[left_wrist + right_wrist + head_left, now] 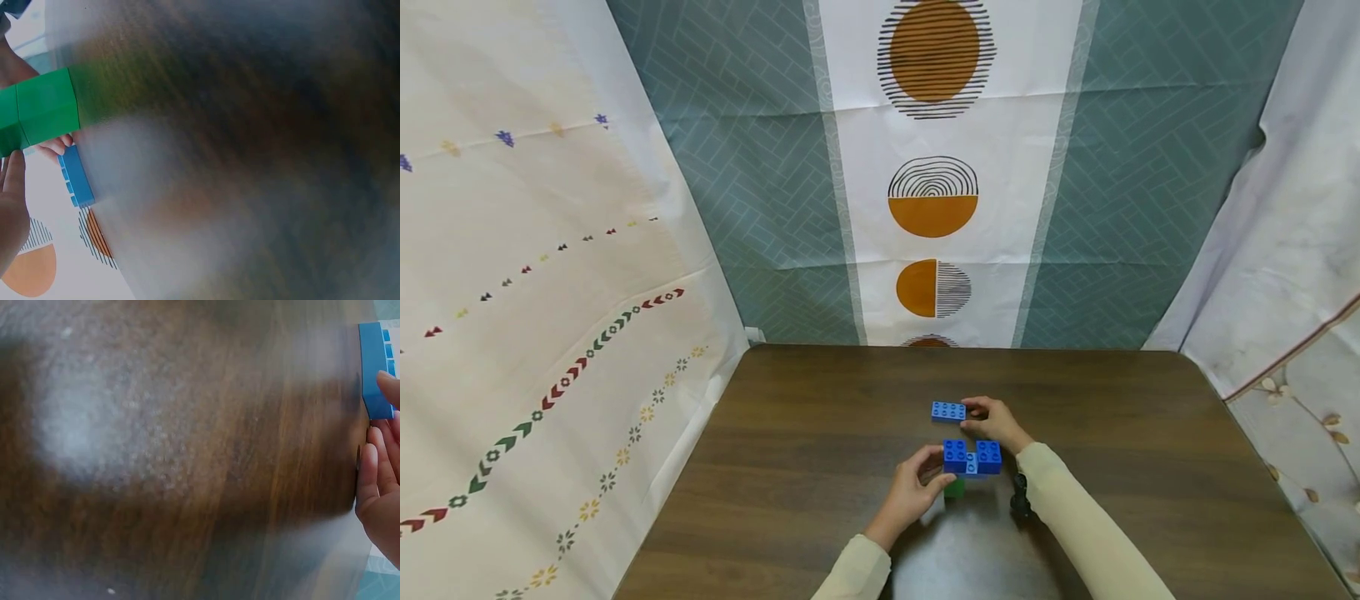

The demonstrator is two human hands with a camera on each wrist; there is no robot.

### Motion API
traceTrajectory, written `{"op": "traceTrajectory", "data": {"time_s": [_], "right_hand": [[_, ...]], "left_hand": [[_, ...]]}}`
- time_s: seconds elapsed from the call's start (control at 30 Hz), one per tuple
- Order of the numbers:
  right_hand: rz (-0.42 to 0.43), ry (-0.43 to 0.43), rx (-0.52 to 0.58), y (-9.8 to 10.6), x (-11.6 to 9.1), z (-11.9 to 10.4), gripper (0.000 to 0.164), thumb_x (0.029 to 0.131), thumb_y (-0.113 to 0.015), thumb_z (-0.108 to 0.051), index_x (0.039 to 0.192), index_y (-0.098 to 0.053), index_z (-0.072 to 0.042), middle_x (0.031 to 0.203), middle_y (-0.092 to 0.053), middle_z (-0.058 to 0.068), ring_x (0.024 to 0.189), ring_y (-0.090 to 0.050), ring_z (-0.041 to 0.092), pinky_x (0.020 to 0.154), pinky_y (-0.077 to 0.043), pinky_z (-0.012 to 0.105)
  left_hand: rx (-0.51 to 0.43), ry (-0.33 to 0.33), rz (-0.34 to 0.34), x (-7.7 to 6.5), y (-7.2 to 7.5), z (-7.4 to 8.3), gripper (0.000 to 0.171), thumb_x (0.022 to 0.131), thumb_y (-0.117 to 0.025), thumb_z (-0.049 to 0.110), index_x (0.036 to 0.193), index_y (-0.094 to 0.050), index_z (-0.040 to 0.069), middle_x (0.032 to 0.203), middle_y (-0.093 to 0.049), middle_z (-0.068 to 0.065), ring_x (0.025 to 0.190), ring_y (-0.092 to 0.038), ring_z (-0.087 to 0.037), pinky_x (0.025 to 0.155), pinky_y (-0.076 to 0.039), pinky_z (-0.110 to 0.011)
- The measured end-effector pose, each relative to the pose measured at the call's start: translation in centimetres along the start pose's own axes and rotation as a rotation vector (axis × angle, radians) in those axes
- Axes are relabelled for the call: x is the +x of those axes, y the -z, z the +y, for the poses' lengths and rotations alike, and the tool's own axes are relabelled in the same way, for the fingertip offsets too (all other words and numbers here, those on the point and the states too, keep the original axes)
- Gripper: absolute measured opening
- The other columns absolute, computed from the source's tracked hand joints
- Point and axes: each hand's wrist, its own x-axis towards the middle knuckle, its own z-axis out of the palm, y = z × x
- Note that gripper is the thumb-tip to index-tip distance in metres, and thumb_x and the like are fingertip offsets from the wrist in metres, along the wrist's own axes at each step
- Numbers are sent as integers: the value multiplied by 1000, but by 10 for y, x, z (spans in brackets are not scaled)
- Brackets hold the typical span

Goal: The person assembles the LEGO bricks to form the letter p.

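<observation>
"Progress? What did your feed show from so far off?"

"Part-built, I judged. Just right of the left hand [912,489] I had a stack [960,466]: a green block [954,489] low down, a paler studded piece [972,461] above it, and a dark-blue pair [988,457] seated on top with a gap between. Those joins looked done."

"And the fingers there?"

"Clamped on the stack's left side, thumb on the near side, the others round the far side. Whether it stood on the surface [812,433] or hung just over it, I couldn't tell."

"What was left, as you read it?"

"One loose brick [948,412], light blue, not joined to the stack. It seemed to lie on the surface, just left of the fingers of the right hand [994,422] and farther out than the left fingers. The right thumb and fingers were at its right end, but I couldn't tell whether they pinched it or only touched it."

"Any other loose piece?"

"None that I could see."
</observation>
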Motion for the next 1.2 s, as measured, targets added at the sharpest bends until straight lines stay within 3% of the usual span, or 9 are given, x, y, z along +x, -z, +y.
{"op": "traceTrajectory", "data": {"time_s": [0.23, 0.47, 0.73, 0.83, 1.03, 1.2], "right_hand": [[43, 5, -19, -4, -1, 2, 34, 84, -73, -3, 116, -64, 3, 110, -63, 20, 99, -58, 34, 87, -52, 48], [51, 95, -5, 0, -7, 2, 33, 84, -76, -17, 112, -67, -1, 100, -64, 15, 88, -59, 28, 78, -54, 41], [31, -7, 13, 3, -4, 0, 31, 86, -73, -7, 115, -65, 0, 107, -65, 17, 96, -61, 30, 85, -54, 44], [22, -14, 10, 6, -4, -1, 31, 86, -72, -7, 115, -66, -1, 107, -66, 16, 97, -62, 29, 86, -55, 43], [14, 8, 13, 14, -4, -4, 31, 85, -74, -8, 114, -67, -1, 108, -66, 15, 98, -63, 30, 85, -55, 44], [6, 57, 6, 21, -4, -8, 32, 85, -74, -10, 114, -66, 1, 110, -65, 17, 98, -64, 32, 85, -55, 44]], "left_hand": [[-13, -20, 4, -1, -2, -2, 28, 91, -64, 1, 118, -58, -2, 116, -63, -22, 111, -59, -40, 95, -47, -49], [-32, -57, -2, 0, -2, -5, 28, 90, -64, 0, 118, -58, -4, 115, -63, -25, 111, -58, -43, 94, -46, -53], [-43, -43, 0, 0, -2, -5, 29, 90, -64, -2, 117, -58, -5, 116, -62, -26, 111, -57, -44, 95, -46, -52], [-25, -34, 7, 1, -3, -10, 28, 90, -65, -1, 117, -58, -4, 115, -63, -25, 111, -58, -42, 95, -47, -50], [14, -40, 25, 4, -6, -35, 30, 90, -66, 2, 119, -59, 1, 116, -65, -18, 111, -61, -32, 94, -50, -40], [15, -33, 19, 5, -5, -40, 29, 91, -67, 12, 119, -60, 8, 116, -66, -10, 111, -62, -22, 94, -51, -32]]}}
